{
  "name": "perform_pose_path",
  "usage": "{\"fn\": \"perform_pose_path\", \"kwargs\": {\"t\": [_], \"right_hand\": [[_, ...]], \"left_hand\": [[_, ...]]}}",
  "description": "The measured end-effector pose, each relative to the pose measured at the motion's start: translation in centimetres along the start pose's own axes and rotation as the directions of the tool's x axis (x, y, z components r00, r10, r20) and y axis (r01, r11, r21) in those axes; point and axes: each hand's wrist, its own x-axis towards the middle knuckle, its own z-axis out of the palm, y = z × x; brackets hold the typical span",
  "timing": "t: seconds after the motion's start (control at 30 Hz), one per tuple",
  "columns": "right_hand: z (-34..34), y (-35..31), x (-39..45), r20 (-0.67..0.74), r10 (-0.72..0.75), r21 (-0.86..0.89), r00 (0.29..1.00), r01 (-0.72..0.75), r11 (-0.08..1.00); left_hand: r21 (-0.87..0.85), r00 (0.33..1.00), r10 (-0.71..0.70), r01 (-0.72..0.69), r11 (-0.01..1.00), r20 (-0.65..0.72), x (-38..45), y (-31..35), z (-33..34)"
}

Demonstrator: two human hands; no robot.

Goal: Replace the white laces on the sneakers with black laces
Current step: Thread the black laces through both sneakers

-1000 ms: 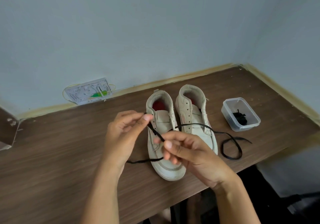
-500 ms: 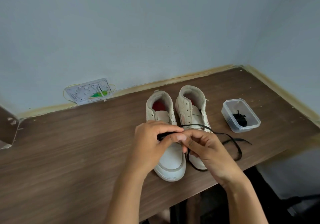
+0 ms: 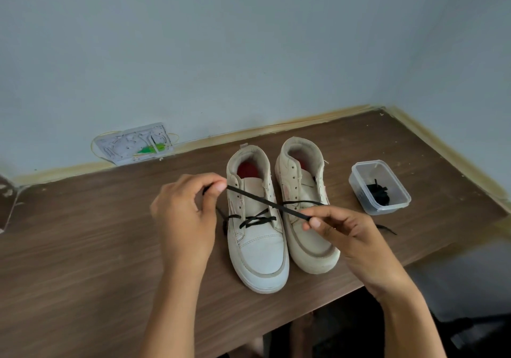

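- Nearest the camera, two bare forearms reach in over the front edge of the brown wood-grain bench point(image 3: 83, 261), which cuts off at lower right above a dark gap.
- The left hand point(image 3: 185, 216) has thumb and forefinger pinched on one stretch of the black lace point(image 3: 257, 200), its other fingers curled in, just left of the left sneaker point(image 3: 255, 236).
- The right hand point(image 3: 343, 236) pinches the same stretch between thumb and forefinger over the right sneaker point(image 3: 302, 211); the lace runs taut between the two hands, slanting down from left to right above both shoes.
- The pair stands side by side, toes toward the front edge and heels toward the wall, sides close or touching; the left toe sits near the bench's front edge.
- Black lace already crosses the lowest eyelets of the left sneaker; a loose tail lies on the bench beside the right wrist.
- Right of the shoes, a clear plastic tub point(image 3: 380, 187) holds a bundle of black lace, well apart from the pair and near the right side of the bench.
- Bare bench spreads wide to the left of the hands.
- At the back, a pale wall plate point(image 3: 132, 143) with a green patch sits where the bench meets the wall point(image 3: 249, 53).
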Motion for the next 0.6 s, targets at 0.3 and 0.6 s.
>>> {"fn": "perform_pose_path", "kwargs": {"t": [0.3, 0.6], "right_hand": [[1.0, 0.0, 0.3, -0.139, -0.064, -0.159, 0.988, 0.041, 0.986], [6.0, 0.3, 2.0, -0.27, -0.303, -0.175, 0.914, 0.263, 0.949]], "left_hand": [[0.21, 0.952, -0.288, 0.304, 0.929, -0.103, -0.1, -0.8, -0.8], [-0.209, 0.939, 0.203, -0.147, 0.967, 0.279, -1.0, 2.3, 1.4]]}}
